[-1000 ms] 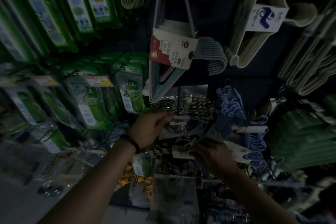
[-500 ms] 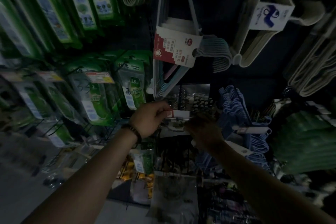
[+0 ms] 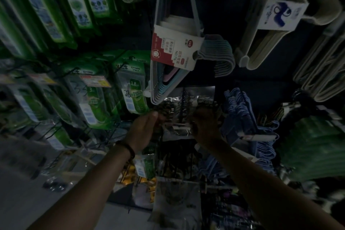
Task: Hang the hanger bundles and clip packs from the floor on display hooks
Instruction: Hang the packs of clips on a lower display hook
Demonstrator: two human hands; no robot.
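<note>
Both hands are raised to a clear plastic pack of dark metal clips [image 3: 183, 110] that hangs in the middle of the dim display wall, just below a bundle of pastel plastic hangers with a red and white card sleeve [image 3: 173, 50]. The left hand [image 3: 143, 129] touches the pack's left edge with its fingers curled toward it; the picture is too dark and blurred to tell whether they pinch the plastic or only rest on it. The right hand [image 3: 205, 127] is at the pack's right side, knuckles toward the camera, and its grip cannot be told either. Half a second ago the left hand was pinching a small white tag at the tip of a hook, with the right hand just under the pack; a second ago the right hand was lower still, at a white card beneath the hook. Since then both hands have moved up onto the pack. A dark bracelet [image 3: 128, 150] circles the left wrist. To the right hangs a dense row of light blue hangers [image 3: 240, 110]; to the left, green packets [image 3: 134, 89] hang on wire hooks.
</note>
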